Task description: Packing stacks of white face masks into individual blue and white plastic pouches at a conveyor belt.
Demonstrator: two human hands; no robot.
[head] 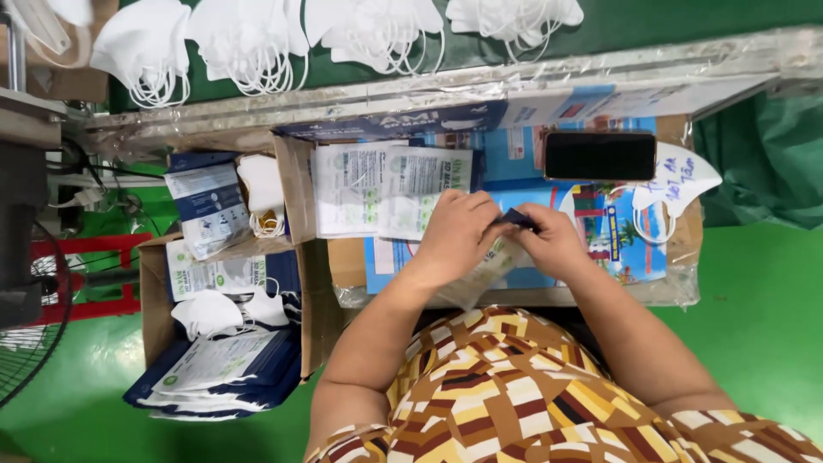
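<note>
While a stack of filled packets (219, 369) already lies in the near-left box (154, 300), the left hand (454, 236) and right hand (553, 240) pinch shut on one packet (517, 219) mid-table, with loose masks (257, 39) waiting far off.

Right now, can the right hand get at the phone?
Probably yes. The right hand is pinching a dark pouch together with the left hand, so it is busy. The phone lies flat just beyond it on the table, with nothing between them.
</note>
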